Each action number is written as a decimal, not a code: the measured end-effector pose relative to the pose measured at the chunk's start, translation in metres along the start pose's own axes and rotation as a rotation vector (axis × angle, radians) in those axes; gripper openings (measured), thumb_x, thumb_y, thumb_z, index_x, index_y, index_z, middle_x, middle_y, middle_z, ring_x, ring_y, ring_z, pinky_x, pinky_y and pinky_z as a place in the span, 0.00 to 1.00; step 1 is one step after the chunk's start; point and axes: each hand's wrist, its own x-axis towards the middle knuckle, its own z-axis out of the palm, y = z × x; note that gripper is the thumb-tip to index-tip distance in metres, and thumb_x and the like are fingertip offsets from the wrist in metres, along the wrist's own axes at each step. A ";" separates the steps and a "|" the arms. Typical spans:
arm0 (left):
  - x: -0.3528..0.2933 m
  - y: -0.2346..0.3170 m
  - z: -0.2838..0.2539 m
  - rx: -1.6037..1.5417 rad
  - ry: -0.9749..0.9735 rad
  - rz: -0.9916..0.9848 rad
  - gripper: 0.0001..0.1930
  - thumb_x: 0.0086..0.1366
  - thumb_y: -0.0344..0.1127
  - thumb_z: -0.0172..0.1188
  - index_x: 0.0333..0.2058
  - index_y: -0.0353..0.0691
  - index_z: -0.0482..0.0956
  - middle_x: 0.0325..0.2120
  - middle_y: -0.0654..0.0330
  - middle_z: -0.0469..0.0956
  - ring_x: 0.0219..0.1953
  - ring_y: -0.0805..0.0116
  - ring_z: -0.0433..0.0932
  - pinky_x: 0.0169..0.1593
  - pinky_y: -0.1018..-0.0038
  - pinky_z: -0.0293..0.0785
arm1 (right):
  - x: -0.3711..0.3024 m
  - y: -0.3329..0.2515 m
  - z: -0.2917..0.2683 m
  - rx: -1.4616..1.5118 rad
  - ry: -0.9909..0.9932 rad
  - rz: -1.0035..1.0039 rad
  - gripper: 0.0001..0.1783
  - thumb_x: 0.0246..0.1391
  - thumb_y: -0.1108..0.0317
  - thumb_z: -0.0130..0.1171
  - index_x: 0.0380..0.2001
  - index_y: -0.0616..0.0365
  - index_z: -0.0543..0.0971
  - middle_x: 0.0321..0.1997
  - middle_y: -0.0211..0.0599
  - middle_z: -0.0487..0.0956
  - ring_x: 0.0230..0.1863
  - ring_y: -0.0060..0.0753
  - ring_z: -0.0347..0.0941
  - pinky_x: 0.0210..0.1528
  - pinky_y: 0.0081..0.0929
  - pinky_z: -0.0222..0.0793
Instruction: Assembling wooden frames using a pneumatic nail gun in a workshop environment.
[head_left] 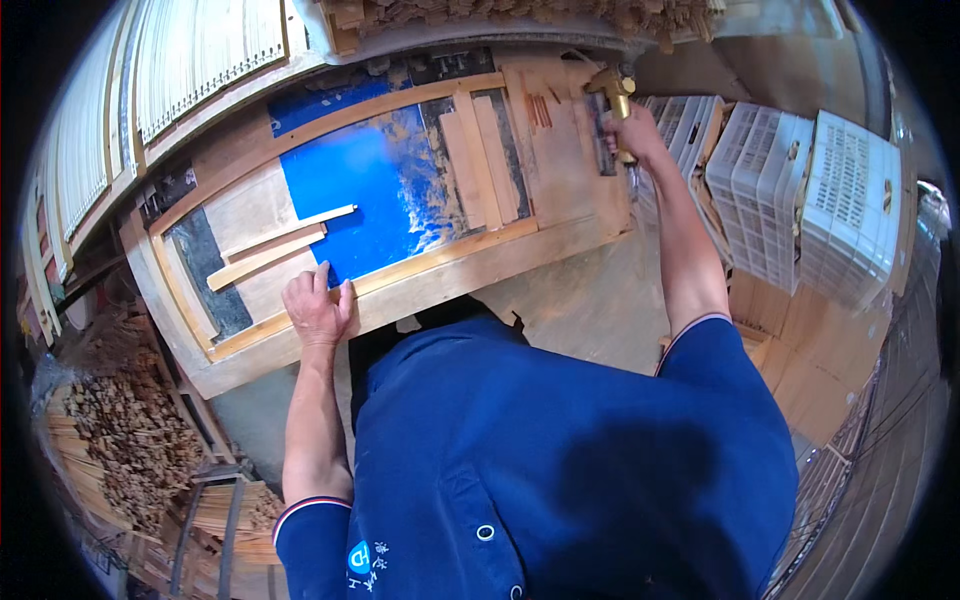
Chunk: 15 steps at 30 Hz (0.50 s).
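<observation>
At the far right end of the workbench, my right hand [636, 134] is closed round the handle of a brass-coloured nail gun [613, 88] with a dark magazine. My left hand [318, 303] lies over the near rail [440, 262] of a wooden frame, its fingers apart and holding nothing. Just beyond those fingers, two loose wood strips [268, 257] lie at a slant, partly over a smooth blue surface [350, 180] inside the frame. More strips [480, 160] rest side by side at the frame's right end.
Small reddish sticks [540, 110] lie on the workbench [575, 185] near the nail gun. White plastic crates [850, 195] are stacked to the right. Bundled wood pieces [130, 430] fill the lower left, and long pale slats [205, 60] lie beyond the bench at upper left.
</observation>
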 end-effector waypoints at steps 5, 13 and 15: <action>0.005 -0.003 -0.001 -0.024 0.018 0.018 0.25 0.56 0.48 0.66 0.49 0.40 0.79 0.34 0.54 0.73 0.39 0.53 0.72 0.48 0.58 0.66 | -0.037 -0.089 0.047 -0.053 -0.320 -0.213 0.12 0.56 0.67 0.66 0.23 0.58 0.75 0.18 0.28 0.74 0.17 0.23 0.69 0.22 0.25 0.65; 0.004 0.001 -0.001 -0.075 0.081 0.009 0.26 0.55 0.47 0.67 0.49 0.39 0.79 0.33 0.54 0.72 0.38 0.53 0.72 0.47 0.59 0.66 | -0.014 -0.127 0.098 -0.219 -0.354 -0.212 0.15 0.56 0.65 0.69 0.36 0.67 0.78 0.19 0.30 0.74 0.15 0.21 0.69 0.18 0.26 0.64; 0.004 0.000 -0.002 -0.055 0.068 0.017 0.26 0.54 0.47 0.67 0.49 0.39 0.78 0.32 0.54 0.72 0.38 0.53 0.72 0.46 0.59 0.66 | -0.010 -0.126 0.102 -0.217 -0.346 -0.212 0.14 0.56 0.65 0.69 0.33 0.66 0.78 0.18 0.31 0.75 0.15 0.22 0.69 0.18 0.26 0.64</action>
